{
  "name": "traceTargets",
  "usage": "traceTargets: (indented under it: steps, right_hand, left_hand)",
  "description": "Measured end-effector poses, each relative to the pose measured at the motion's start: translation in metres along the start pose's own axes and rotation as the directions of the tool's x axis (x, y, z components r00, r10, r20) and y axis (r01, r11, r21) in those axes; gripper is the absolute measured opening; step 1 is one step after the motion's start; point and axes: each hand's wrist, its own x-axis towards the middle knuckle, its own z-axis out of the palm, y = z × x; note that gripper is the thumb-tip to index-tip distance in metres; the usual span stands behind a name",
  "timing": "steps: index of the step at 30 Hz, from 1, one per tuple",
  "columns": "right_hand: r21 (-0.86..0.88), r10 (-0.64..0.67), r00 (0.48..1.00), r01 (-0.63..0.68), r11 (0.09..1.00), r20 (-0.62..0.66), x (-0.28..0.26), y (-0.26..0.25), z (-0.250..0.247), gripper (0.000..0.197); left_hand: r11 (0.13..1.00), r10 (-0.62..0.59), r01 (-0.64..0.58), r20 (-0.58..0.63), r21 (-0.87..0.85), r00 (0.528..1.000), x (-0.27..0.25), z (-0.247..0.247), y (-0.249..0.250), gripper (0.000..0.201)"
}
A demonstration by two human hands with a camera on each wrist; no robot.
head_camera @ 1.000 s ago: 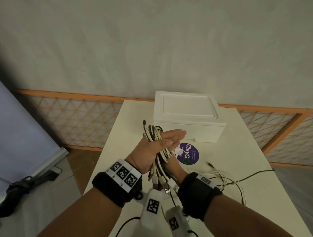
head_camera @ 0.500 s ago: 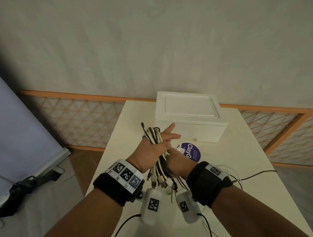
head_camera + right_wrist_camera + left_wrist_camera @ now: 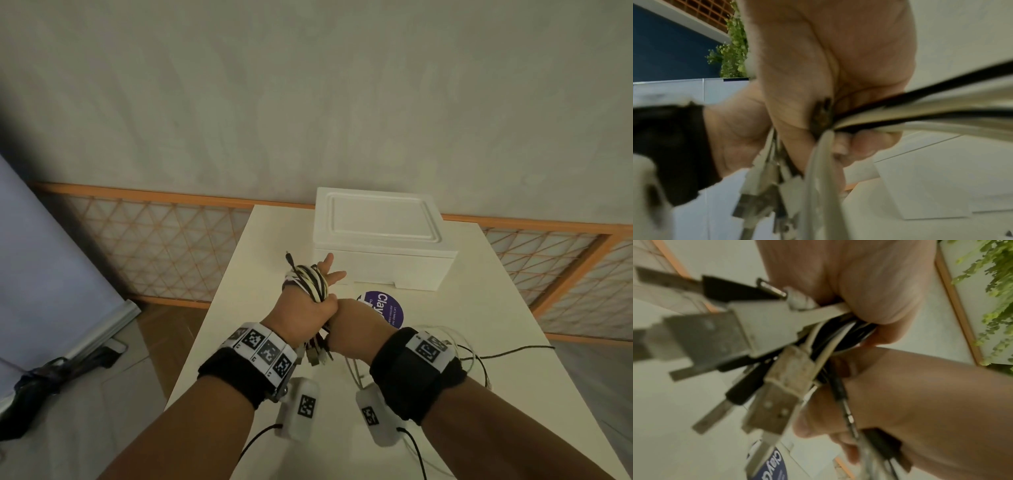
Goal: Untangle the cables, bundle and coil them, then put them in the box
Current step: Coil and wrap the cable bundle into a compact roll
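Observation:
A bundle of white and black cables (image 3: 310, 281) is wound around my left hand (image 3: 301, 308), held above the white table (image 3: 239, 308). Two left fingers (image 3: 329, 265) point straight at the box while the thumb side clamps the strands. Several USB plugs (image 3: 315, 353) hang below that wrist, seen close in the left wrist view as plugs (image 3: 777, 386). My right hand (image 3: 352, 318) sits against the left one, its fingers curled round cable strands (image 3: 920, 116). The white foam box (image 3: 380, 240) stands shut just beyond both hands.
Loose thin cables (image 3: 479, 359) trail over the table to the right of my right wrist. A round purple sticker (image 3: 387, 308) lies in front of the box. An orange lattice fence (image 3: 154, 240) runs behind the table, and a blue-grey panel (image 3: 41, 274) leans at the left.
My right hand has swung from under the left hand round to its right side, drawing the strands tighter around it. The left fingers have tipped up toward the box.

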Motion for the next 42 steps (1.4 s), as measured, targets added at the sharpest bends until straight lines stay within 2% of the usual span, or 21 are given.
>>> traceTargets:
  steps: [3,4,5,6,7,8,9,10,12,14,17,21,23,26,28,31,32,34,36,39,42]
  right_hand:
    - [-0.008,0.037,0.999,-0.037,0.999,-0.017,0.000,0.001,0.003,0.021]
    - [-0.018,0.049,0.998,-0.049,0.999,-0.025,-0.002,0.001,0.004,0.023]
    - [-0.021,0.060,0.998,-0.061,0.998,-0.033,-0.004,0.000,0.006,0.023]
    - [-0.027,0.068,0.997,-0.069,0.997,-0.038,-0.004,0.001,0.008,0.023]
    - [-0.039,0.059,0.997,-0.061,0.997,-0.049,-0.007,0.001,0.009,0.024]
    - [-0.056,0.051,0.997,-0.054,0.997,-0.052,-0.009,0.001,0.009,0.024]
    - [-0.073,0.049,0.997,-0.053,0.996,-0.053,-0.011,0.002,0.008,0.025]
    - [-0.083,0.044,0.998,-0.049,0.995,-0.051,-0.014,0.003,0.007,0.025]
    - [-0.091,0.037,0.998,-0.041,0.995,-0.042,-0.019,0.003,0.005,0.026]
    - [-0.095,0.023,0.999,-0.027,0.995,-0.043,-0.023,0.004,0.002,0.027]
    - [-0.064,0.008,0.996,-0.014,0.998,-0.090,-0.026,0.012,0.000,0.022]
    - [-0.087,-0.026,0.989,0.014,0.996,-0.145,-0.031,0.021,-0.012,0.026]
    - [-0.095,-0.059,0.986,0.044,0.994,-0.159,-0.033,0.024,-0.018,0.031]
    - [-0.097,-0.098,0.970,0.078,0.992,-0.223,-0.034,0.029,-0.028,0.034]
    - [-0.115,-0.118,0.959,0.091,0.989,-0.256,-0.034,0.030,-0.035,0.033]
    - [-0.171,-0.205,0.941,0.163,0.972,-0.269,-0.035,0.024,-0.039,0.028]
    - [-0.217,-0.259,0.917,0.199,0.956,-0.302,-0.035,0.020,-0.039,0.023]
    - [-0.277,-0.328,0.870,0.234,0.932,-0.368,-0.033,0.018,-0.041,0.013]
    - [-0.187,-0.308,0.873,0.254,0.949,-0.378,-0.029,0.023,-0.044,0.018]
    - [-0.018,-0.321,0.855,0.344,0.939,-0.407,-0.016,0.040,-0.042,0.025]
    - [0.216,-0.251,0.887,0.353,0.910,-0.388,-0.004,0.059,-0.033,0.017]
  left_hand:
    - [0.998,-0.015,0.017,-0.040,0.057,0.999,0.002,-0.005,-0.007,0.042]
    - [0.986,-0.028,0.035,-0.042,0.161,0.999,0.003,-0.007,-0.010,0.042]
    - [0.933,-0.063,0.067,-0.024,0.353,0.998,0.004,-0.009,-0.010,0.043]
    - [0.803,-0.118,0.093,0.005,0.589,0.993,0.005,-0.011,-0.007,0.043]
    - [0.624,-0.186,0.123,-0.007,0.772,0.983,0.006,-0.012,-0.004,0.045]
    - [0.447,-0.223,0.135,-0.036,0.884,0.974,0.008,-0.012,0.000,0.047]
    - [0.321,-0.231,0.112,-0.036,0.940,0.972,0.009,-0.012,0.005,0.048]
    - [0.263,-0.224,0.080,-0.019,0.962,0.974,0.012,-0.012,0.008,0.047]
    - [0.291,-0.239,0.069,0.002,0.954,0.971,0.017,-0.014,0.007,0.048]
    - [0.372,-0.272,0.068,0.039,0.926,0.961,0.017,-0.017,0.001,0.051]
    - [0.543,-0.224,0.107,0.021,0.833,0.974,0.012,-0.025,-0.024,0.052]
    - [0.884,-0.076,0.063,0.010,0.464,0.997,0.007,-0.031,-0.040,0.034]
    - [0.959,-0.059,0.049,0.029,0.278,0.998,0.001,-0.031,-0.035,0.041]
    - [0.982,-0.146,0.122,0.163,0.146,0.976,-0.007,-0.030,-0.025,0.039]
    - [0.950,-0.193,0.120,0.239,0.289,0.952,-0.012,-0.024,-0.009,0.034]
    - [0.811,-0.163,-0.079,0.354,0.580,0.921,-0.015,-0.011,0.002,0.035]
    - [0.791,-0.163,-0.079,0.333,0.606,0.929,-0.015,-0.008,0.001,0.037]
    - [0.824,-0.158,-0.041,0.299,0.564,0.941,-0.015,-0.004,-0.001,0.036]
    - [0.811,-0.144,-0.074,0.321,0.581,0.936,-0.018,0.000,0.002,0.019]
    - [0.775,-0.132,-0.145,0.382,0.615,0.914,-0.019,0.004,-0.001,0.030]
    - [0.812,-0.120,-0.115,0.357,0.572,0.926,-0.016,0.001,-0.002,0.021]
